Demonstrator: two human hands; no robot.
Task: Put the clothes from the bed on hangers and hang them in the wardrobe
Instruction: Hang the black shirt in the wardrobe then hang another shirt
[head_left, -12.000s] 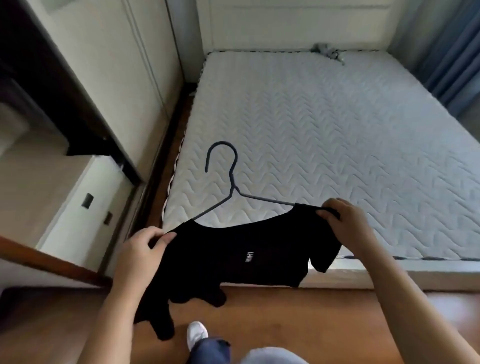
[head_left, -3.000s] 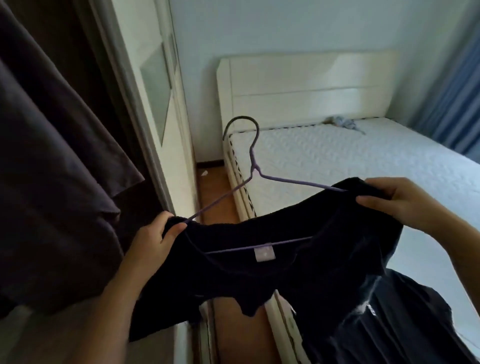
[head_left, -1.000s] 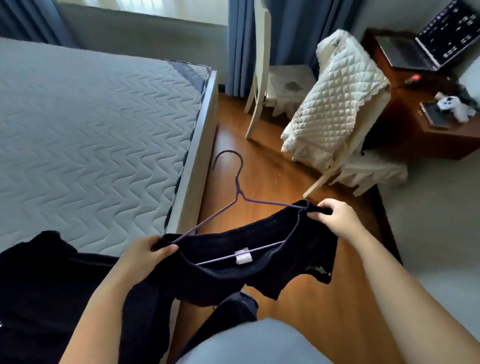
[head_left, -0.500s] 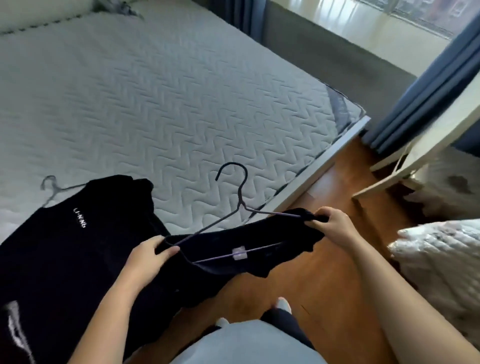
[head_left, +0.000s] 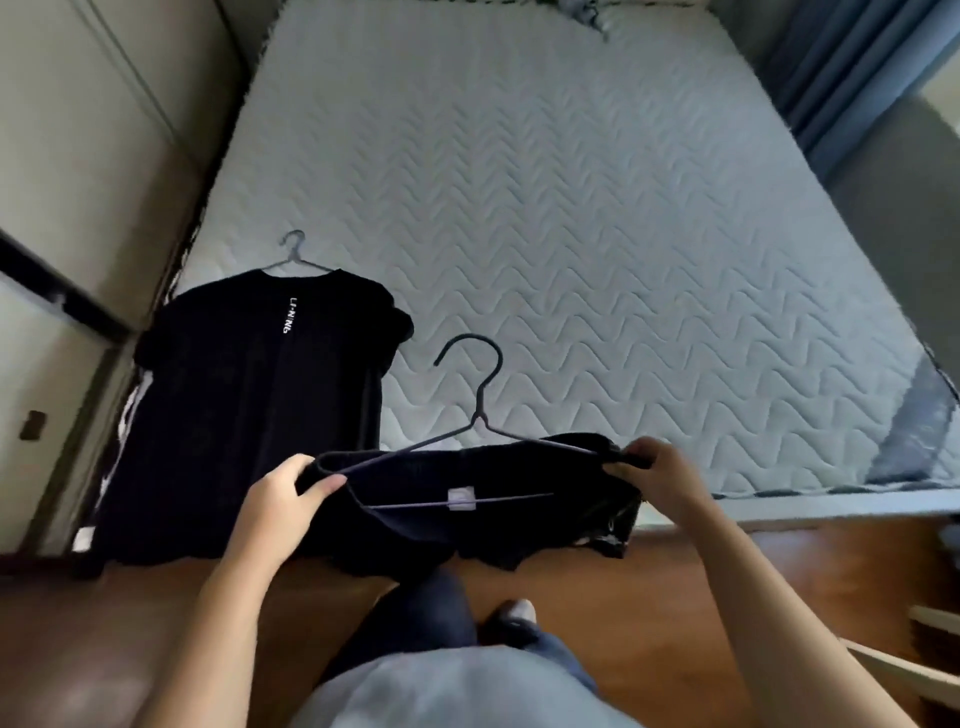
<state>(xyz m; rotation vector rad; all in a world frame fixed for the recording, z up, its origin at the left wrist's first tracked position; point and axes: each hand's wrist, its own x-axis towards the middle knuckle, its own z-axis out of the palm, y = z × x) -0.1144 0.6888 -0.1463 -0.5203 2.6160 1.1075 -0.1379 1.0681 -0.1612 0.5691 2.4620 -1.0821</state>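
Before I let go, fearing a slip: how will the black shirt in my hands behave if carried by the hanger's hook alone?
Probably floppy: the black shirt sags in folds below the hanger. Likely light: the thin wire looks unbent. It may slip, since the left hand and right hand pinch it onto the hanger's ends.

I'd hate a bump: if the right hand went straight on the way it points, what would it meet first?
Most likely the bare mattress: the right hand, gripping the hanger and held shirt, points forward and leftward across it. Its height above is unclear.
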